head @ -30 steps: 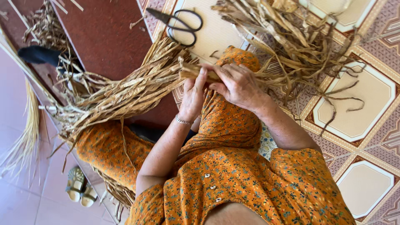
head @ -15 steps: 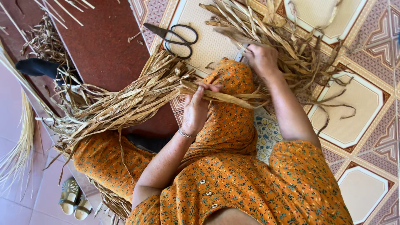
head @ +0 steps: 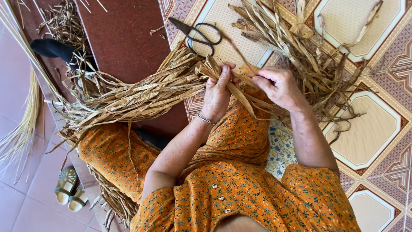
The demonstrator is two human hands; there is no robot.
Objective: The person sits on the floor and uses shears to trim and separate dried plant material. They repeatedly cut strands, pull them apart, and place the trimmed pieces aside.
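A long braid of dry leaves is laid across the orange knee. Its end is pinched tight by the left hand. Just beside it, a loose leaf strip is gripped by the right hand. Black scissors are seen on the floor above the braid.

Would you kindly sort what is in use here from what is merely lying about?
In use: left hand gripping the dried leaf bundle; right hand holding a leaf strip; loose leaf pile.
Lying about: scissors, sandals, red mat.
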